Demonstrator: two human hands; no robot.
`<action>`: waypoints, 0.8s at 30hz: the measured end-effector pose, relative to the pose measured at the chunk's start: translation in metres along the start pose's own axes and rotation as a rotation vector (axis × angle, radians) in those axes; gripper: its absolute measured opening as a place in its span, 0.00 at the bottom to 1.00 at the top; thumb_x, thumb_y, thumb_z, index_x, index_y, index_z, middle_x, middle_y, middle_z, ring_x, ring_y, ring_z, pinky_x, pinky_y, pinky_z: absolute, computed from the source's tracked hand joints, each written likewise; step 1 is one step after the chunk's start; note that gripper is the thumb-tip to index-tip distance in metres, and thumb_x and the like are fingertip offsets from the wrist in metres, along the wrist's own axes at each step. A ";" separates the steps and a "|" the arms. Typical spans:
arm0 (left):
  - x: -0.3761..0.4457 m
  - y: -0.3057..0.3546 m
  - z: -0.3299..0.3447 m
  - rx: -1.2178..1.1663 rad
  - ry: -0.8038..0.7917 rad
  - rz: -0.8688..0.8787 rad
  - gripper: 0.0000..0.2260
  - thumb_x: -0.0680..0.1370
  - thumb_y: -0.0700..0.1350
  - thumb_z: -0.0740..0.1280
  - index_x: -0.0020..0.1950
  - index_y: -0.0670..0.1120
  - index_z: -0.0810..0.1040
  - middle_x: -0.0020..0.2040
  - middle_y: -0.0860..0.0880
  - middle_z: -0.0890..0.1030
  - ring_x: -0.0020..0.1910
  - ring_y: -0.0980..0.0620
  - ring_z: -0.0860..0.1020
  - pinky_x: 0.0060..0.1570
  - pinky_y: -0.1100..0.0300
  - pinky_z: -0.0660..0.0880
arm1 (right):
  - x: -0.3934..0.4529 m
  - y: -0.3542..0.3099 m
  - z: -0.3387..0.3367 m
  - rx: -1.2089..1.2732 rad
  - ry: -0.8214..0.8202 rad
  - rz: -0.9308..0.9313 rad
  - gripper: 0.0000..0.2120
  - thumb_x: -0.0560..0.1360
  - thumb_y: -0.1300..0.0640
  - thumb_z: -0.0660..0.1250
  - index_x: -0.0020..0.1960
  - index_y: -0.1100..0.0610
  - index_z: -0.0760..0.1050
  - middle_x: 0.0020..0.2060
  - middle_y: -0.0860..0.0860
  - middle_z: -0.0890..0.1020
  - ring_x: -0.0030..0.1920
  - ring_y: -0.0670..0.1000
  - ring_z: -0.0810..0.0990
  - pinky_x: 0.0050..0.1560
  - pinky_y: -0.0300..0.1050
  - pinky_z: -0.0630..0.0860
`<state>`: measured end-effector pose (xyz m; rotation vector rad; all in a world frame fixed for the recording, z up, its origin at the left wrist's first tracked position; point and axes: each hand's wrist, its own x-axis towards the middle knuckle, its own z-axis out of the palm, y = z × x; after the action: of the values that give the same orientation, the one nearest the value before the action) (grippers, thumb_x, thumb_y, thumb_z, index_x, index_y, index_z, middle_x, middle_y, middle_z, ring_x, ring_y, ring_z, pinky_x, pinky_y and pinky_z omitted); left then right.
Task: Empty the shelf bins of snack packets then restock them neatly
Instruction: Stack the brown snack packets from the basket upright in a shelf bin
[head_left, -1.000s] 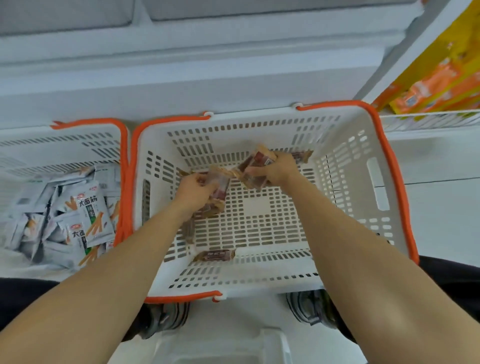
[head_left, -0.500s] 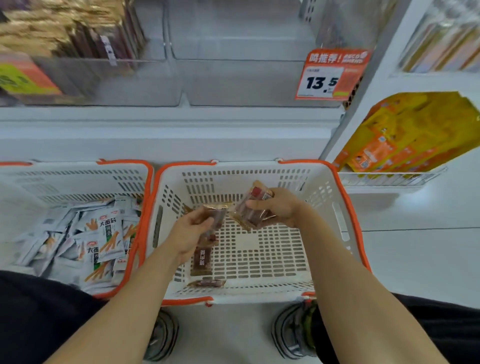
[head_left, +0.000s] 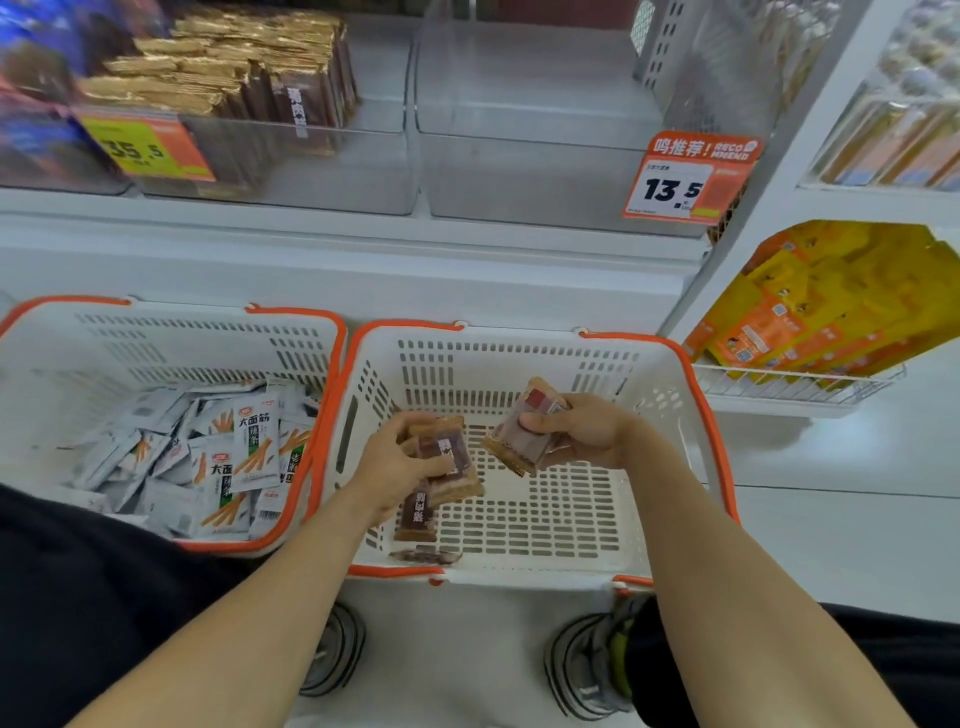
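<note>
My left hand (head_left: 395, 467) grips a stack of brown snack packets (head_left: 445, 457) above the white orange-rimmed basket (head_left: 519, 358). My right hand (head_left: 582, 434) holds another bunch of brown packets (head_left: 519, 439) over the same basket. One brown packet (head_left: 418, 514) stands by the basket's left wall and another packet (head_left: 426, 557) lies at its near edge. On the shelf above, a clear bin (head_left: 530, 176) holds nothing; the clear bin to its left (head_left: 322, 166) is part filled with brown and gold packets (head_left: 249, 83).
A second white basket (head_left: 171, 332) at the left holds several white noodle-snack packets (head_left: 228, 457). An orange 13.5 price tag (head_left: 685, 179) hangs at the empty bin's right. Yellow packets (head_left: 831, 301) fill a wire rack at the right. My shoes (head_left: 587, 665) stand on the floor below the basket.
My view has tilted up from the baskets to the shelf bins. Both hands have lifted slightly with their packets and stay over the middle basket.
</note>
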<state>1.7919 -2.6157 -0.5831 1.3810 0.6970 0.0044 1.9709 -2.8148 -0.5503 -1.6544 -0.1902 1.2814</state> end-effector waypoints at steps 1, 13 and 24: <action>0.000 0.000 0.000 -0.019 0.015 -0.040 0.29 0.68 0.27 0.76 0.65 0.44 0.76 0.60 0.48 0.80 0.59 0.48 0.80 0.44 0.59 0.81 | -0.003 0.001 0.001 -0.006 -0.026 -0.009 0.18 0.78 0.59 0.71 0.65 0.66 0.76 0.58 0.63 0.83 0.55 0.60 0.84 0.57 0.55 0.82; -0.005 0.010 0.026 -0.299 -0.155 -0.264 0.14 0.82 0.40 0.64 0.68 0.44 0.75 0.60 0.39 0.82 0.60 0.38 0.80 0.65 0.40 0.74 | -0.006 0.015 0.026 -0.021 0.101 -0.084 0.18 0.71 0.58 0.78 0.60 0.58 0.81 0.53 0.59 0.86 0.55 0.62 0.84 0.60 0.62 0.79; 0.000 0.004 0.028 -0.375 -0.016 -0.250 0.20 0.75 0.33 0.72 0.67 0.39 0.75 0.56 0.37 0.84 0.46 0.41 0.85 0.39 0.49 0.83 | -0.007 0.005 0.025 -0.048 0.273 -0.167 0.03 0.78 0.62 0.71 0.51 0.60 0.81 0.48 0.58 0.86 0.48 0.58 0.86 0.54 0.60 0.82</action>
<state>1.8060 -2.6393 -0.5792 0.9294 0.8064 -0.0707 1.9455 -2.8067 -0.5480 -1.7953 -0.1895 0.9228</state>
